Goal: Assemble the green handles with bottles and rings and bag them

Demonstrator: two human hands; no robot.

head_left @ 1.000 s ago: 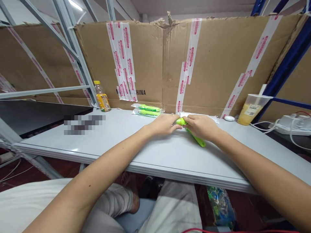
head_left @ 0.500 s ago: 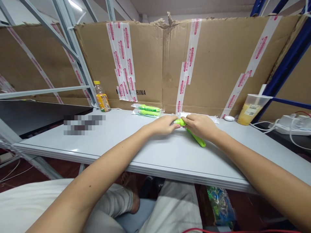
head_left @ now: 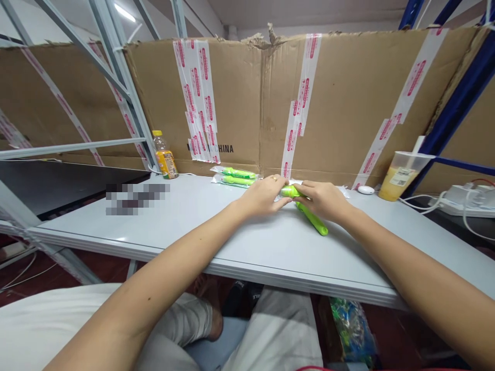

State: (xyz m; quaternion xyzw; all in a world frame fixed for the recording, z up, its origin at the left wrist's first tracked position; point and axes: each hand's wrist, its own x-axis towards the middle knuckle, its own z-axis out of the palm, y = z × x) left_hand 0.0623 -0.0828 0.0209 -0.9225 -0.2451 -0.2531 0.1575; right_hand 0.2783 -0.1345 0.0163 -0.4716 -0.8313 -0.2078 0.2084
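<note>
A: How many hands are at work?
B: Two, at the middle of the counter (head_left: 232,242). The left hand (head_left: 263,197) has its thumb and fingers closed on the left end of one green tube (head_left: 290,191); the right hand (head_left: 327,201) pinches the right end.
A: Does the tube lie on the counter?
B: I can't tell; the hands hide too much.
A: Other green things?
B: One handle (head_left: 317,224), slanting near and right from beneath the right hand; its far end is hidden. Two wrapped packs (head_left: 238,179) lie far left of the tube, one behind the other.
A: And the rest?
B: One bottle (head_left: 166,161) standing far left; far right, one cup (head_left: 400,180) with one straw (head_left: 418,144), and one white oval (head_left: 365,190) just left of it.
</note>
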